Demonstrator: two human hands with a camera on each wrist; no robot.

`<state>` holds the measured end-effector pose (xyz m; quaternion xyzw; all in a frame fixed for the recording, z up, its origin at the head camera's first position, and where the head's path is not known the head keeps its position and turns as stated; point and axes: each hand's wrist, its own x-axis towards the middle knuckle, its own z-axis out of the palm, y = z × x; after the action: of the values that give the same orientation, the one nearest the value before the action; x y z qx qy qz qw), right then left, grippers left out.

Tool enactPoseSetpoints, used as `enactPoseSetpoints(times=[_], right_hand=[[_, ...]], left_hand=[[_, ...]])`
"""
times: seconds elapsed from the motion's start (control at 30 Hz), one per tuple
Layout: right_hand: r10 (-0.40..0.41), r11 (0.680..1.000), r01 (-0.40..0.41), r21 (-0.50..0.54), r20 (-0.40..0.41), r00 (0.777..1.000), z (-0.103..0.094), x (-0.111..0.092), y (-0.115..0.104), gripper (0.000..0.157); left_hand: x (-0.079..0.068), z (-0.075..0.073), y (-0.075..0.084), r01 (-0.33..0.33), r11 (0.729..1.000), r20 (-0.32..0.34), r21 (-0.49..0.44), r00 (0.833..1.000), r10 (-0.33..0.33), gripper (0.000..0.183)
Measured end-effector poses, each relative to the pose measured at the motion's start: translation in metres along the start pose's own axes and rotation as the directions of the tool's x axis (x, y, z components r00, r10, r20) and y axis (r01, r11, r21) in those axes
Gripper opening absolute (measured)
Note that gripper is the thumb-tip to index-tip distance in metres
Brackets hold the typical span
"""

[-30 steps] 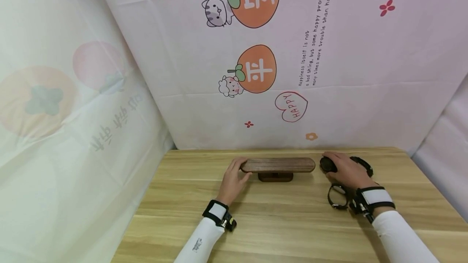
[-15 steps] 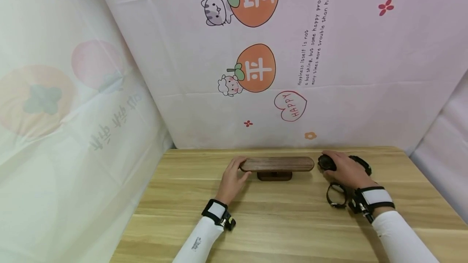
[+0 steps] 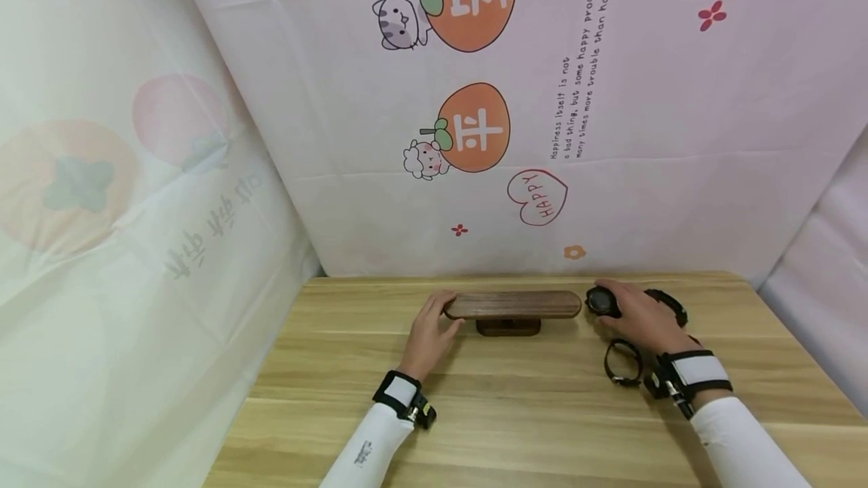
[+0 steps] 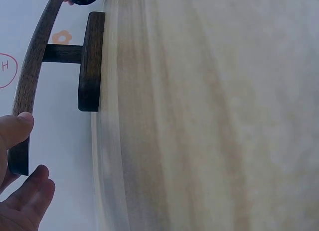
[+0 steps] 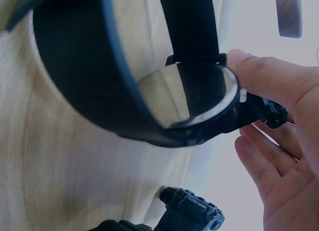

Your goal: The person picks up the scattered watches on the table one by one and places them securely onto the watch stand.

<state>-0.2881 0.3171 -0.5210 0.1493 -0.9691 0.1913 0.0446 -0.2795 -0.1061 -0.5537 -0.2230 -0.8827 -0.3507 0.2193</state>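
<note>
Left hand (image 3: 427, 333): here it is at the far middle, thumb pressed to the near side of a bar's left end and fingers round the far side, a pinch on dark wood.
Watch stand (image 3: 511, 305): a T shape, planted toward the far edge, its striped brown grain running along a round-ended, gently bowed bar; below come a short post (image 4: 65, 53) and a rounded block base (image 4: 91, 61).
Right hand (image 3: 644, 318): to the right of the stand, thumb and fingers clamped on a watch.
Held watch (image 3: 602, 301): black, chunky, round-faced, just beside the bar's right end but apart from it.
Looped watch (image 5: 75, 66): nearer than the held one, its smooth black strap curved into a ring, a glossy round face catching reflections inside a silvery rim.
Far-right watch (image 5: 194, 211): a black, bulky-cased piece, lying beyond the right hand.
Tabletop (image 3: 515, 420): pale wood, streaked with yellow-brown grain.
Cloth backdrop (image 3: 366, 119): white, softly creased, printed with oranges and a HAPPY heart.
Sleeves (image 3: 369, 446): white on both arms, with black-and-white wristbands (image 3: 398, 391) at the cuffs.
</note>
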Motion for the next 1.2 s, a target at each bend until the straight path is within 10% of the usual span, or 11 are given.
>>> enactPoseSetpoints(times=[1.2], right_hand=[[-0.026, 0.981, 0.037, 0.189, -0.059, 0.998, -0.004, -0.017, -0.016, 0.079]], left_hand=[[-0.001, 0.002, -0.003, 0.044, 0.999, 0.022, -0.029, 0.999, -0.043, 0.055]])
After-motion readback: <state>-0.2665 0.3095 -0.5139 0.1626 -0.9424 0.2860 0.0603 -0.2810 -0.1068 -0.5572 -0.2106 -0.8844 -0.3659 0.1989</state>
